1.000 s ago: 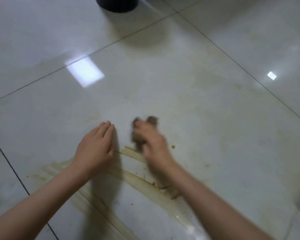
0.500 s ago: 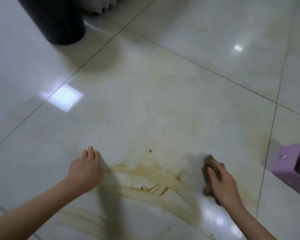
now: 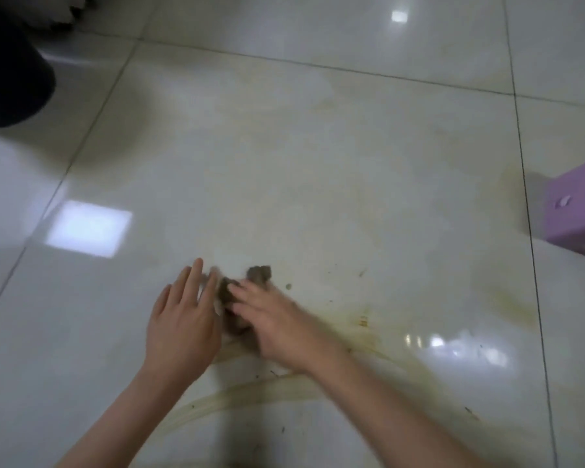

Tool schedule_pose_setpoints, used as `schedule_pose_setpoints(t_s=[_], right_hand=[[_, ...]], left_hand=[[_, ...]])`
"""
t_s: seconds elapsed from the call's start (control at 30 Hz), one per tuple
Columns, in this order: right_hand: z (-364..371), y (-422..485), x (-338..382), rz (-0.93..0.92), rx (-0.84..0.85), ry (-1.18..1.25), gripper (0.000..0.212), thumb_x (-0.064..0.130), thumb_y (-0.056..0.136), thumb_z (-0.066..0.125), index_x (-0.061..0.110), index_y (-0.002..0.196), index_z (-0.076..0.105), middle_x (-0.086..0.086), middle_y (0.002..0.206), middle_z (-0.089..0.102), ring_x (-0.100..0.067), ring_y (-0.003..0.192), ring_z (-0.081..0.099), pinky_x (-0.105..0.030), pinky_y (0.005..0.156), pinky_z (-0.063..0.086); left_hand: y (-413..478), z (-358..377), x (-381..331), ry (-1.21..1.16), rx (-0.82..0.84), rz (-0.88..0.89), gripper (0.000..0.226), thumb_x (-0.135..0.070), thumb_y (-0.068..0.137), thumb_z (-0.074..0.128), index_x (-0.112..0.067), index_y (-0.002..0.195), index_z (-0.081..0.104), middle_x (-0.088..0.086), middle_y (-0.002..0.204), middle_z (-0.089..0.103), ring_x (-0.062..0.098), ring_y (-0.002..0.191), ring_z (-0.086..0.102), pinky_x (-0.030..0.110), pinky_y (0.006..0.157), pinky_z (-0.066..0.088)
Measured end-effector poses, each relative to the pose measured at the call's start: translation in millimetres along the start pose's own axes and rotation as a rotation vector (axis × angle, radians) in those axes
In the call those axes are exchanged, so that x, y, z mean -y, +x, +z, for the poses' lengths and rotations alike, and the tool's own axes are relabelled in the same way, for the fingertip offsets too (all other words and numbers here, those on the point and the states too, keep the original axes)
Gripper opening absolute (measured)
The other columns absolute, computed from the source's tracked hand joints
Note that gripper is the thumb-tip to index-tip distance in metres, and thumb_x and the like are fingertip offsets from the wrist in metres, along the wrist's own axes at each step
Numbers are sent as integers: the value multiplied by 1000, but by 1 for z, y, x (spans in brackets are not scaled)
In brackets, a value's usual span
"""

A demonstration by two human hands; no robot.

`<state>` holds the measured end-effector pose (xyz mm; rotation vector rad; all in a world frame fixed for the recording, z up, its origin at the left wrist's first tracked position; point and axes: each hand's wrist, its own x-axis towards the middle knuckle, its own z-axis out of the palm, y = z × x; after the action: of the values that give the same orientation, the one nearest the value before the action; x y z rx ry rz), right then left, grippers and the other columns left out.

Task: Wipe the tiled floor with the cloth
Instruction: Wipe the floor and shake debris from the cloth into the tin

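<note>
Head view, looking down at my two bare arms reaching forward over the glossy pale tiled floor (image 3: pixel 318 163). My right hand (image 3: pixel 277 324) is pressed down on a wadded brown cloth (image 3: pixel 232 298), fingers curled over the top of it so that it is gripped against the tile; the hand is blurred, and one dark tuft of the cloth pokes out just beyond my fingertips. My left hand (image 3: pixel 183 319) lies flat and open just beside it, fingers straight and loosely spread, and its fingers nearest the cloth seem to touch the edge of it, though the blur there keeps me from being sure.

Behind my right wrist and under both forearms, yellowish-brown smear streaks (image 3: pixel 250 393) curve across the tile, with small dark specks scattered among them. A fainter yellow stain (image 3: pixel 510 298) sits well out to the right of my right hand, near a dark grout line. Beyond that line, at the right edge, stands a purple box (image 3: pixel 574 211). Far ahead and to the left of my left hand, a black rounded object (image 3: pixel 11 69) rests on the floor, cut off by the edge of view. A bright square reflection (image 3: pixel 88 228) glares on the tile ahead of my left hand.
</note>
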<state>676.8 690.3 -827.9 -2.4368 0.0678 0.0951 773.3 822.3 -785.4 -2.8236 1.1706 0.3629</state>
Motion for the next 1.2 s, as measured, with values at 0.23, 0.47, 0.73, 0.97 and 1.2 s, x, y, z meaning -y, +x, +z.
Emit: schedule_pose_setpoints(t_s=[0.23, 0.47, 0.73, 0.97, 1.2], right_hand=[[-93, -120, -116, 891, -556, 40, 46, -13, 91, 48, -1, 134, 51, -14, 152, 34, -34, 141, 34, -42, 117, 24], [32, -22, 13, 510, -446, -83, 48, -2, 95, 41, 9, 141, 46, -7, 147, 43, -25, 138, 39, -28, 114, 32], [-53, -31, -47, 160, -65, -16, 48, -16, 87, 45, -4, 133, 53, -19, 149, 37, -24, 142, 27, -21, 120, 8], [15, -36, 14, 338, -221, -81, 55, -11, 81, 42, -1, 134, 53, -16, 150, 39, -30, 142, 33, -40, 118, 24], [-33, -25, -24, 163, -97, -175, 54, -13, 81, 45, -3, 134, 52, -17, 149, 39, -31, 142, 32, -43, 121, 14]], left_hand=[[-3, 19, 18, -151, -71, 71, 49, -17, 88, 35, 0, 127, 59, 17, 136, 55, 36, 125, 53, 50, 98, 46], [-3, 29, 17, -223, -117, 75, 46, -13, 84, 37, 2, 115, 67, 16, 127, 62, 36, 119, 58, 49, 88, 52], [-6, 22, 16, -262, -177, 78, 46, -3, 77, 40, 2, 113, 69, 17, 125, 63, 39, 115, 60, 52, 85, 53], [-8, 21, 14, -279, -144, 73, 46, 15, 69, 52, 7, 111, 68, 23, 124, 62, 45, 113, 59, 55, 85, 52], [-10, 23, 21, -338, -88, 65, 56, 18, 75, 55, 1, 128, 59, 15, 142, 49, 37, 132, 45, 48, 103, 43]])
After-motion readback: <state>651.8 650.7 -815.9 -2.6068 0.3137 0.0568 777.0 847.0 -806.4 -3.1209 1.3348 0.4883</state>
